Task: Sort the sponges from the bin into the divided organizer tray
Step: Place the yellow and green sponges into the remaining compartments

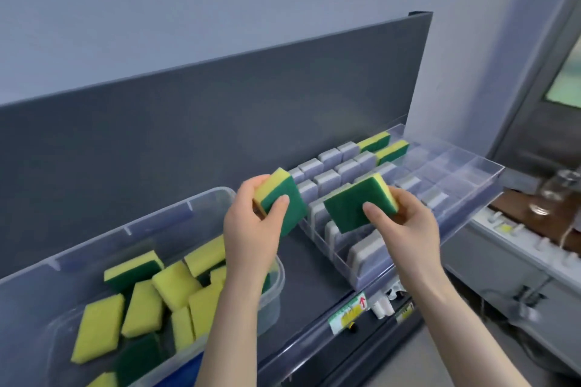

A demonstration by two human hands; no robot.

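Observation:
My left hand point(251, 229) grips a yellow-and-green sponge point(284, 195) above the bin's right end, green side toward me. In my right hand point(405, 226) is a second yellow-and-green sponge point(352, 203), held tilted over the near end of the clear divided organizer tray point(465, 198). Many of the tray's compartments hold grey sponges point(327, 181), and two yellow-and-green sponges point(382, 148) stand in its far rows. The clear plastic bin point(195, 204) at lower left contains several more yellow-and-green sponges point(141, 308).
A dark grey upright panel point(220, 122) runs behind the bin and tray. Both rest on a dark table top point(308, 264) with a yellow label at its front edge. At right are a white power strip point(515, 229), a glass jar point(556, 188) and grey cabinets.

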